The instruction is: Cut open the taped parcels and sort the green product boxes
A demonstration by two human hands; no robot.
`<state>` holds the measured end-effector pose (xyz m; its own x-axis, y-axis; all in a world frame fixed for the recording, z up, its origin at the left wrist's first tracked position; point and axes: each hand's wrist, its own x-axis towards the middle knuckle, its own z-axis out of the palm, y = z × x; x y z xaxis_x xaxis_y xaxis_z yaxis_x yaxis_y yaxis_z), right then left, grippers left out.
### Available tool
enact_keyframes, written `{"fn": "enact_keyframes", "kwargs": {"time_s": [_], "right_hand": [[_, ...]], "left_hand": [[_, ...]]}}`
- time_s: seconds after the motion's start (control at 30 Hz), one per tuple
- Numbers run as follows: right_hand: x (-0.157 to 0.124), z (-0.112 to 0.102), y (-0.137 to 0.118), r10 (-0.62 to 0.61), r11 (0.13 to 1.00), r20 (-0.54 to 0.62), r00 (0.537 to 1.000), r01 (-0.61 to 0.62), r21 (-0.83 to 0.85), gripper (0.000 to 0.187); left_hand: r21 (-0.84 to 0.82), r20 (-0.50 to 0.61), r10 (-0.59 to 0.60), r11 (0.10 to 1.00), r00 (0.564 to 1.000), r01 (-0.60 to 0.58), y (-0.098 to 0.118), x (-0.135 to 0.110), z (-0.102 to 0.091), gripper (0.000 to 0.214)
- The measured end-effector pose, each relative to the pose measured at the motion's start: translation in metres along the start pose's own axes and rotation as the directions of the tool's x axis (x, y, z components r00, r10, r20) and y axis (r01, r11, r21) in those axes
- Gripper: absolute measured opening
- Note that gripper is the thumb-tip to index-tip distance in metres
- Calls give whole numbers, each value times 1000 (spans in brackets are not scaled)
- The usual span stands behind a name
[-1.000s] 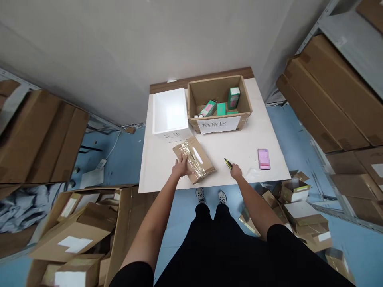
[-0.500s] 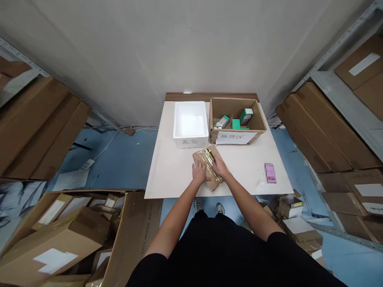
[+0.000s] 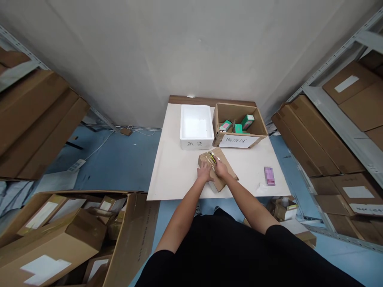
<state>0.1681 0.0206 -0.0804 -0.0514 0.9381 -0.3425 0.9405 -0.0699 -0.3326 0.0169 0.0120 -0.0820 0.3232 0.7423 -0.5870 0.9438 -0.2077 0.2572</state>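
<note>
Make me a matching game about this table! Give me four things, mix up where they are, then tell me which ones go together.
Things:
1. yellow-and-black cutter
2. taped parcel
3. green boxes
4. pink thing

Places:
A. inside the open cardboard box
B. under the left hand
C. on the right side of the table
D. in the right hand

Pairs: 1-D, 2-B, 3-A, 4-C
</note>
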Motion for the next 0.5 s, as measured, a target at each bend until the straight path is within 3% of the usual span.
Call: {"fn": "enact_keyframes", "kwargs": {"time_s": [0.27, 0.5], "right_hand": [[-2, -10, -3, -11, 998, 69, 998, 15, -61, 70], [-20, -22, 4, 1, 995, 123, 992, 11, -104, 71]], "left_hand": [[-28, 15, -5, 1000, 1000, 6, 0, 1, 0, 129], [-53, -4, -3, 999, 1000, 3, -2, -3, -1, 130]]}}
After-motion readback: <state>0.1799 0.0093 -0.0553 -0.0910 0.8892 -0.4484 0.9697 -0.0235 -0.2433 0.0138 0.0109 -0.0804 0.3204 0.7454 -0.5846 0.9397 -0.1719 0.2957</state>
